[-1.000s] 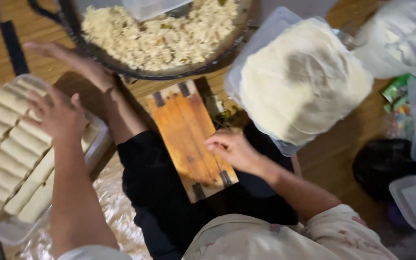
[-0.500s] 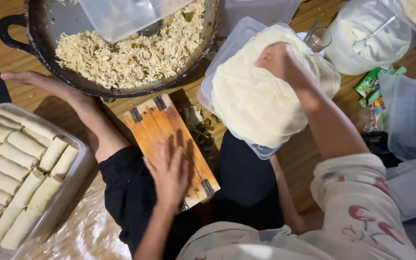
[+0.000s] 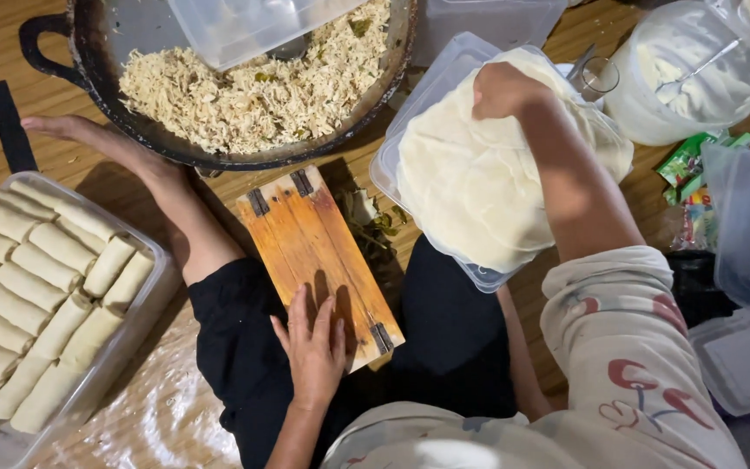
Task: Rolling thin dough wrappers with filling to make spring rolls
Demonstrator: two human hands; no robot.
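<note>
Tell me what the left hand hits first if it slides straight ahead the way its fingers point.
The left hand lies flat on the wooden board; straight on, it would likely cross the board and meet the black pan beyond.

Orange-brown wooden board [image 3: 310, 252]; pale cream wrappers [image 3: 479, 182]; black pan [image 3: 115, 113]; white sleeve [image 3: 635, 347], red pattern.

- My left hand [image 3: 312, 347] lies flat, fingers spread, on the near end of the wooden board [image 3: 310, 252] across my lap.
- My right hand [image 3: 503, 89] reaches onto the stack of pale wrapper sheets [image 3: 470, 191] in a clear tub [image 3: 431, 82].
- A dark pan [image 3: 110, 104] of shredded filling [image 3: 245, 91] sits beyond the board.
- Rolled rolls [image 3: 36, 287] fill a tray [image 3: 145, 300] at left.
</note>
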